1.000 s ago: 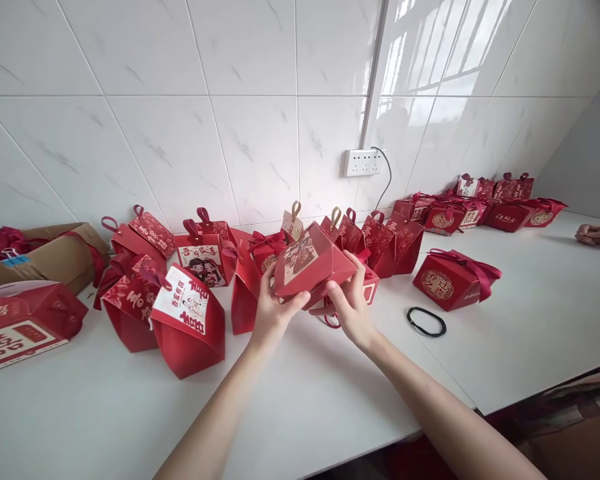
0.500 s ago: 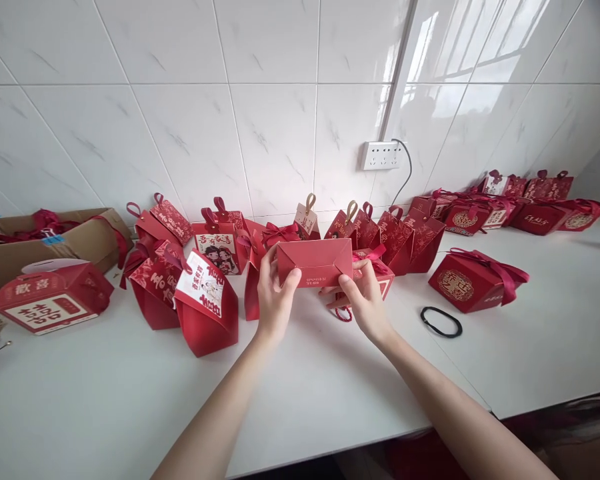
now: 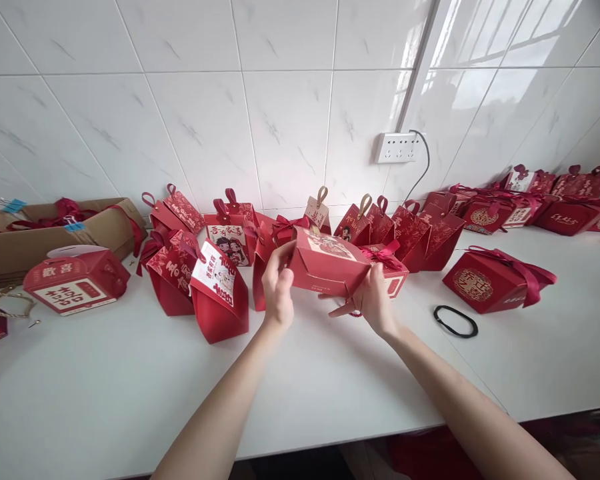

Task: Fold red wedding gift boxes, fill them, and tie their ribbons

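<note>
Red box (image 3: 325,267) has tilted between left hand (image 3: 279,290) and right hand (image 3: 375,301).

On the red box (image 3: 330,263) that I hold, there is one small line of gold letters, but it is too small for me to read. At the left, the handled box (image 3: 77,281) says 歡喜 on its sloping top, and its white label shows a big red sign which looks like 囍. Nearer the middle, the white-fronted box (image 3: 220,275) carries 吾家有囍 in small writing and large red 喜. Beside it, the patterned box (image 3: 173,273) shows 吾 and 家. On the ribboned box (image 3: 500,280) at right, a round gold emblem contains characters that I cannot read surely.
</note>
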`<state>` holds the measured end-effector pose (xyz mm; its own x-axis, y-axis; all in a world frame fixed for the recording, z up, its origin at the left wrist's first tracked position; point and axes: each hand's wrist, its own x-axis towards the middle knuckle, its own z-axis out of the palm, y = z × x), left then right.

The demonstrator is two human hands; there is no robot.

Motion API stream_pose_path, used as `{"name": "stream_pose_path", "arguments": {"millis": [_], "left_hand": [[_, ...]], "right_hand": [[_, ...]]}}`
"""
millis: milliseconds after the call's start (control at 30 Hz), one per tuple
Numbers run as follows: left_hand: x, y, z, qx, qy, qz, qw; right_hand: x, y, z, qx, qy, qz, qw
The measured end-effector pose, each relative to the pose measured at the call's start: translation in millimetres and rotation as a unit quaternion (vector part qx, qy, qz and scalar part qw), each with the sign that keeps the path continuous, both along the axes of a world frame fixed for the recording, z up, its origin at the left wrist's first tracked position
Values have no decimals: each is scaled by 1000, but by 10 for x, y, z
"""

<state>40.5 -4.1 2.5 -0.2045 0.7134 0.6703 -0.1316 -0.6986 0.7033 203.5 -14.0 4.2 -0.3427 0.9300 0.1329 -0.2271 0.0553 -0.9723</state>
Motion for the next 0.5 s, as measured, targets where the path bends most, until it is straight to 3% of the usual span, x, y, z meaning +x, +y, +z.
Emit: {"name": "stream_pose_path", "arguments": {"millis": [100, 167, 200, 267, 300, 367, 433, 500], "left_hand": [[-46, 32, -1, 9, 3, -42, 999], [-42, 23, 23, 9, -3, -21, 1000], [-30, 11, 39, 19, -4, 5, 1000], [6, -22, 69, 65, 9, 70, 995], [25, -40, 80, 92, 27, 100, 990], [63, -78, 87, 134, 84, 146, 977], [100, -113, 66, 158, 155, 177, 959], [139, -145, 18, 177, 228, 202, 936]], "right_hand": [[0, 11, 25, 4, -12, -19, 1000], [-12, 2, 11, 112, -74, -125, 983], [-23, -3, -9, 185, -117, -200, 955], [-50, -11, -69, 313, -214, -332, 864], [-65, -14, -109, 357, -266, -366, 817], [-98, -20, -204, 400, -362, -360, 761], [-143, -32, -319, 399, -438, -293, 750], [-202, -42, -437, 391, -475, -214, 759]]}}
